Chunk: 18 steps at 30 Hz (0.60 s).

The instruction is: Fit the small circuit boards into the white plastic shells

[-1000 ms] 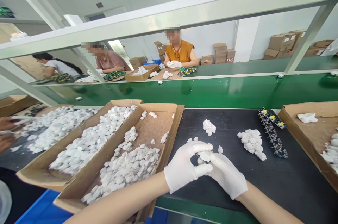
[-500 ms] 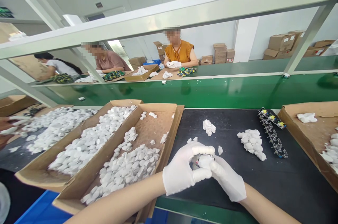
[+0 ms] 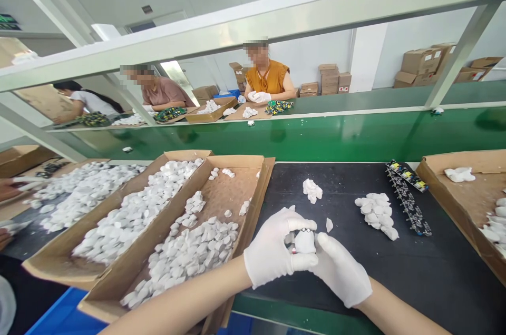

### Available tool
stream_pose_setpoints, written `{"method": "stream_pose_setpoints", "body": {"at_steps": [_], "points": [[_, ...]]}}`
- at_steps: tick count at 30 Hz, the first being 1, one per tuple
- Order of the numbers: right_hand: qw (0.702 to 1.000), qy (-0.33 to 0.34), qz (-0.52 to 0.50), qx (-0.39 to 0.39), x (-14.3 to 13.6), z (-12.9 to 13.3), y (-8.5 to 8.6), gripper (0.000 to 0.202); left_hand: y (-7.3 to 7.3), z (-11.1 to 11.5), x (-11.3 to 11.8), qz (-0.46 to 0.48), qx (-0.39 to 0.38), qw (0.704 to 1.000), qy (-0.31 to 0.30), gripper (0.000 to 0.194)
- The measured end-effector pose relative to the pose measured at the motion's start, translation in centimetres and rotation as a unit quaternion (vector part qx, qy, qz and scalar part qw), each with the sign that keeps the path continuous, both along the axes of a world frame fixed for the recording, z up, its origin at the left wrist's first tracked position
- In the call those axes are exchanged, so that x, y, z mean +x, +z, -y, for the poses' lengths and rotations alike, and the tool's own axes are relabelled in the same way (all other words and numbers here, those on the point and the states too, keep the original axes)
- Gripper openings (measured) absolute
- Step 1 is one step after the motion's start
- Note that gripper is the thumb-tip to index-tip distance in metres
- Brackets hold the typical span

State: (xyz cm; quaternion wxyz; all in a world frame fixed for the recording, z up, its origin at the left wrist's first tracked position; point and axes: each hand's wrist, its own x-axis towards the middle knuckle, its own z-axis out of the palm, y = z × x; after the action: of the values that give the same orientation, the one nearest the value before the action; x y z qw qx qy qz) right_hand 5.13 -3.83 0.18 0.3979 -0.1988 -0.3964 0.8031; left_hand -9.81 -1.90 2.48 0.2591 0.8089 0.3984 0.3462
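Observation:
My left hand [image 3: 272,248], in a white glove, pinches a small white rounded piece [image 3: 305,243] between thumb and fingers. Tiny shiny metal dots show along its upper edge, and a bit of red at its left side. My right hand [image 3: 342,269], gloved too, is closed in against the right side of this piece. Its thumb stands beside the edge, and its fingertips are partly hidden behind my left thumb. Beyond my hands lie a small cluster of white pieces [image 3: 312,190], a bigger pile [image 3: 377,214] and a lone white sliver [image 3: 329,225] on the black mat [image 3: 430,277].
Cardboard trays of white pieces [image 3: 256,203] stand left, another tray [image 3: 446,187] right. Strips of small circuit boards [image 3: 409,203] lie at the mat's right. Behind runs a green belt [image 3: 336,135] under a metal frame. A neighbour's hands [image 3: 18,187] show at far left; other people sit opposite.
The white piece has been turned, so its flat face and metal dots now show. My right thumb has shifted off its face to the side. The neighbour's hands at far left have moved.

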Motion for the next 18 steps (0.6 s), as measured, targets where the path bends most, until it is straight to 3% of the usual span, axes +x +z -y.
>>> {"method": "stream_pose_setpoints", "body": {"at_steps": [5, 9, 13, 18], "points": [[0.99, -0.058, 0.13, 0.02, -0.1, -0.2, 0.1, 0.036, -0.6, -0.4, 0.1, -0.038, 0.103, 0.994, -0.01, 0.038], [0.979, -0.082, 0.183, 0.042, -0.1, -0.4, -0.2, 0.036, -1.0, -0.7, 0.0, -0.064, 0.126, 0.99, -0.018, 0.038], [0.973, -0.087, 0.211, 0.044, -0.1, -0.4, 0.2, 0.04, -0.9, -1.1, -0.2, -0.064, 0.08, 0.994, -0.036, 0.045], [0.974, -0.077, 0.203, 0.066, 0.3, -0.3, 0.6, 0.038, -0.7, -1.1, -0.3, -0.012, -0.045, 0.995, -0.086, 0.057]]}}
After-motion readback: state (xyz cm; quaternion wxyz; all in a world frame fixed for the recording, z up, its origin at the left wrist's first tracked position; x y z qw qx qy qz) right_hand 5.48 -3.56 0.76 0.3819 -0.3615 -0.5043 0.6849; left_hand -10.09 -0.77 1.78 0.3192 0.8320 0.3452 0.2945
